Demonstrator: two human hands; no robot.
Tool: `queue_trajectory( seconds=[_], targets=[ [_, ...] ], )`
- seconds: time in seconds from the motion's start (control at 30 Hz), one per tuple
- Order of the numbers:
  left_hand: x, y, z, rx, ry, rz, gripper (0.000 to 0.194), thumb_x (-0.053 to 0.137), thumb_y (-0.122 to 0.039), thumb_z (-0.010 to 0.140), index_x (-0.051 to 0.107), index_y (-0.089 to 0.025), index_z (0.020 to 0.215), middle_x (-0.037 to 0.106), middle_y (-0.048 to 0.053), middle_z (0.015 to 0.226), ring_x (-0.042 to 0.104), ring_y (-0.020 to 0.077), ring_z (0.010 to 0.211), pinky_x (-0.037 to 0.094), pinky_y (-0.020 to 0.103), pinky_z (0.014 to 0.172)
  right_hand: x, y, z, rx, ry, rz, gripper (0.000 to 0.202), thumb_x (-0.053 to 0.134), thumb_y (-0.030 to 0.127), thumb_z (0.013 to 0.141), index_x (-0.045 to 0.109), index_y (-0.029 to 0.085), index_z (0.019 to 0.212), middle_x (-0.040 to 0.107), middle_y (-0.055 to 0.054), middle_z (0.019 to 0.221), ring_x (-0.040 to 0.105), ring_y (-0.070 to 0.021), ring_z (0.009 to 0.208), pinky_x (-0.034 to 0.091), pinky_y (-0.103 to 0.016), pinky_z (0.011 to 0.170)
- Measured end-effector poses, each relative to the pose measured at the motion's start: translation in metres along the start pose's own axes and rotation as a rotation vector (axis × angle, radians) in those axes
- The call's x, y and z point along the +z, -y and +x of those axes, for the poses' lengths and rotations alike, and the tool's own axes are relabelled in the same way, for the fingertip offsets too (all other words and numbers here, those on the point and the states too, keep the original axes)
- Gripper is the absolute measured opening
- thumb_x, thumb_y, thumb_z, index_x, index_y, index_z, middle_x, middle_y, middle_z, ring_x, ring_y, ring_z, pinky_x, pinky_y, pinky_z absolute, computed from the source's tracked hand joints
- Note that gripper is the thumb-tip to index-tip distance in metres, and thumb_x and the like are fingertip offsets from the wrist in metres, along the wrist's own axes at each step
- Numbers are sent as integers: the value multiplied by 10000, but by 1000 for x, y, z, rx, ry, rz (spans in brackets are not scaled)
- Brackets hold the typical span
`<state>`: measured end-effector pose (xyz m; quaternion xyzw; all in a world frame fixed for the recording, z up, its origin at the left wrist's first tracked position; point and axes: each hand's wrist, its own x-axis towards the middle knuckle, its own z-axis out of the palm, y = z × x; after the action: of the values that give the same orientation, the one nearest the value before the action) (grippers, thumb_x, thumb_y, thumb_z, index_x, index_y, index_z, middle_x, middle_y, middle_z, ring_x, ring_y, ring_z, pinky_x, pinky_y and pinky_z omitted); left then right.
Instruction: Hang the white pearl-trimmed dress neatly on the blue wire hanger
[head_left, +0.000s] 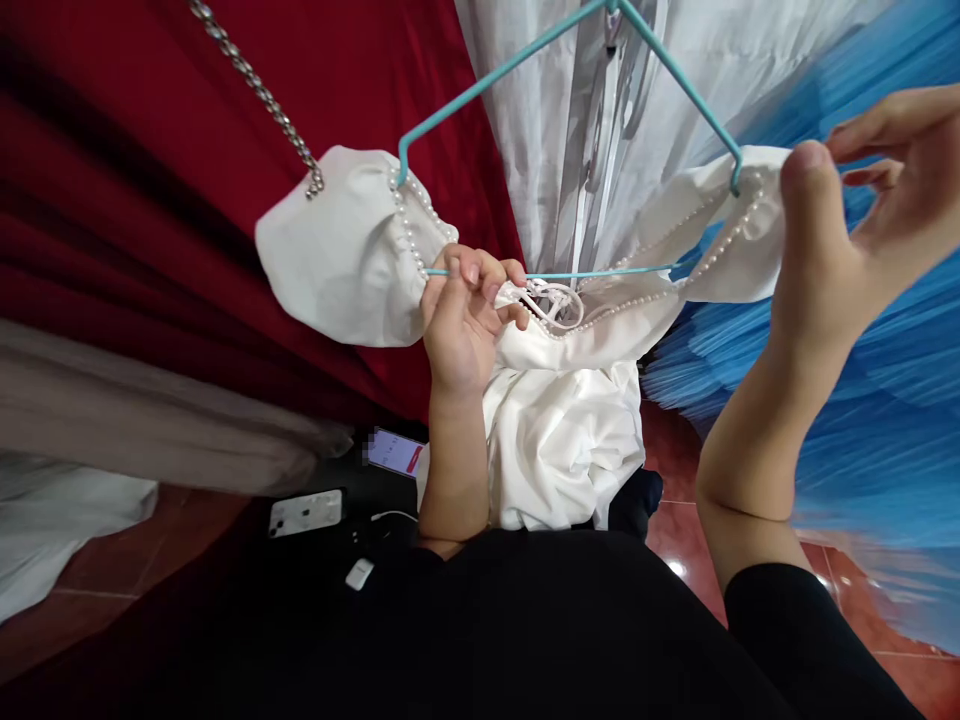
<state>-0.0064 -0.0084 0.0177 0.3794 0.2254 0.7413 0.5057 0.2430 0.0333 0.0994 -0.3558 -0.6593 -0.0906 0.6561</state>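
A white dress with puffed sleeves hangs on a turquoise hanger, its neckline edged with a pearl trim. My left hand, palm toward me, is in front of the neckline beside the left sleeve. Thumb and fingers curl together at the hanger's lower bar; whatever is between them is hidden. Raised at the right, my right hand has thumb and forefinger pinched beside the right sleeve. What it pinches is too small to make out. White laces lie loosely looped inside the neckline.
A jewelled chain hangs against red cloth at upper left. Blue tulle fills the right side, white cloth the back. Below left lie a lit phone, another phone and a small white case.
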Motion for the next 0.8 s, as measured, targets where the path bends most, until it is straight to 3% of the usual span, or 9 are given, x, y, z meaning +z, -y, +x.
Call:
queue_trajectory(
  seconds=[0.07, 0.13, 0.23, 0.37, 0.53, 0.6, 0.67, 0.73, 0.8],
  targets=[
    [2, 0, 1, -22, -1, -48, 257, 571, -366, 1026, 502, -232, 818, 421, 13, 733, 626, 179, 847, 516, 191, 488, 3, 12, -10, -78, 6, 106, 214, 713, 394, 909, 717, 183, 874, 654, -49, 845, 623, -184, 830, 442, -348, 749],
    [2, 1, 1, -19, 7, -83, 233, 564, -323, 1024, 523, -233, 813, 419, 16, 731, 628, 180, 850, 530, 190, 485, 13, 23, -26, -99, 258, 193, 134, 682, 338, 940, 715, 222, 999, 713, -51, 967, 668, -202, 933, 515, -379, 844],
    [-1, 3, 2, 3, 23, -78, 216, 629, -327, 992, 539, -235, 818, 440, 14, 733, 645, 182, 853, 542, 194, 491, 37, 24, -59, -121, 675, 125, 257, 600, 373, 994, 652, 264, 1221, 735, -53, 1177, 679, -227, 1109, 540, -427, 1001],
    [-7, 9, 1, 10, 23, 46, 315, 675, -468, 975, 513, -233, 842, 524, 8, 740, 709, 197, 892, 582, 214, 555, 62, 7, -99, -101, 567, -131, 293, 505, 452, 1030, 683, 266, 1170, 717, -17, 913, 644, -234, 912, 473, -494, 994],
    [-12, 14, -3, 29, 44, 218, 379, 592, -600, 994, 595, -222, 980, 749, 66, 1019, 756, 243, 1112, 656, 283, 781, 60, 6, -101, -54, 463, -105, 264, 479, 403, 1051, 694, 273, 1133, 731, -6, 953, 632, -211, 906, 426, -479, 1028],
    [-12, 11, -10, 6, 40, 323, 407, 571, -595, 1007, 663, -204, 1073, 781, 86, 1078, 787, 216, 976, 648, 269, 751, 59, 8, -98, -59, 455, -101, 256, 469, 376, 1055, 700, 275, 1103, 739, -3, 963, 634, -212, 916, 420, -480, 1030],
    [-10, 5, -20, 5, 36, 454, 394, 574, -541, 1025, 726, -180, 1068, 790, 69, 914, 756, 159, 711, 606, 237, 621, 62, 9, -98, -67, 440, -105, 242, 476, 362, 1049, 698, 279, 1101, 744, 2, 974, 635, -216, 917, 420, -486, 1028],
    [-7, -3, -27, 139, -18, 553, 315, 597, -451, 1036, 762, -188, 983, 731, 19, 726, 659, 119, 545, 542, 231, 525, 66, 7, -100, -64, 428, -114, 243, 472, 347, 1044, 697, 282, 1108, 744, 3, 987, 636, -222, 921, 419, -497, 1036],
    [-7, -12, -25, 451, -115, 607, 193, 658, -362, 1011, 763, -212, 950, 697, -4, 730, 652, 120, 604, 566, 260, 602, 70, 6, -102, -46, 426, -115, 260, 450, 327, 1044, 699, 283, 1103, 738, 1, 989, 637, -226, 931, 412, -507, 1050]
  ],
)
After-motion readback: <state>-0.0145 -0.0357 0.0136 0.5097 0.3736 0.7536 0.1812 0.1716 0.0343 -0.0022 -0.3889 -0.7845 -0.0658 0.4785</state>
